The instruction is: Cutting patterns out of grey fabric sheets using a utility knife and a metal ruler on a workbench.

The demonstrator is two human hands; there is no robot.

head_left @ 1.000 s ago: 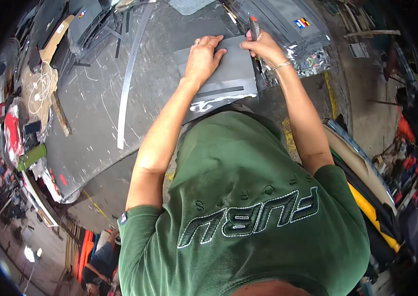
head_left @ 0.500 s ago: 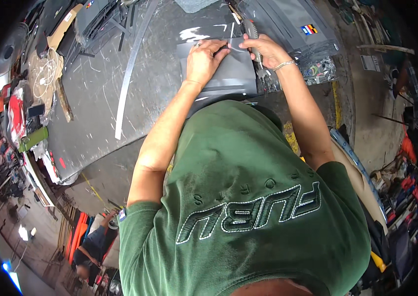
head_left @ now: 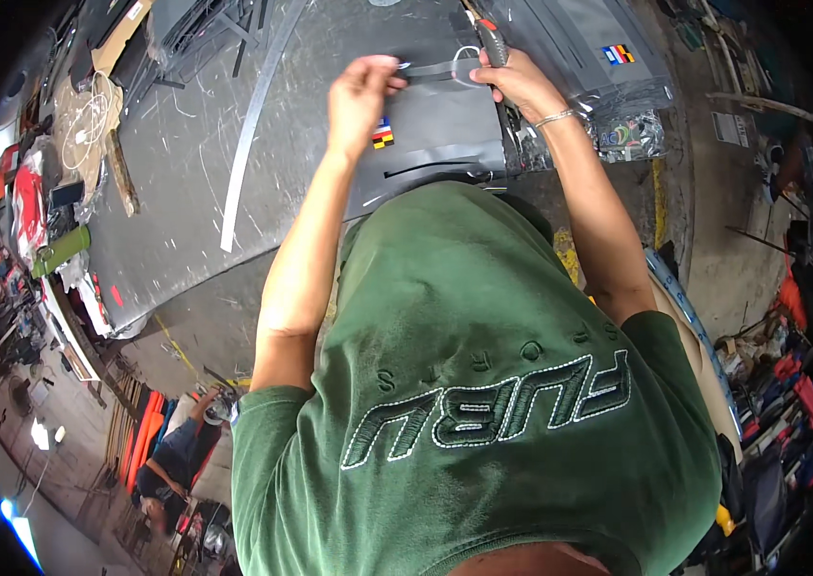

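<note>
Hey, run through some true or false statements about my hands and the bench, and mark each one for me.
1. The right hand holds a cutter. True.
2. The left hand lies with its fingers spread wide. False: its fingers are curled together at the end of a narrow grey strip.
3. The long silver strip lies to the left of the grey sheet. True.
4. The bracelet is on the left wrist. False: it is on the right wrist.
5. The narrow grey strip runs between the two hands. True.
6. The shirt is orange. False: it is green.
</note>
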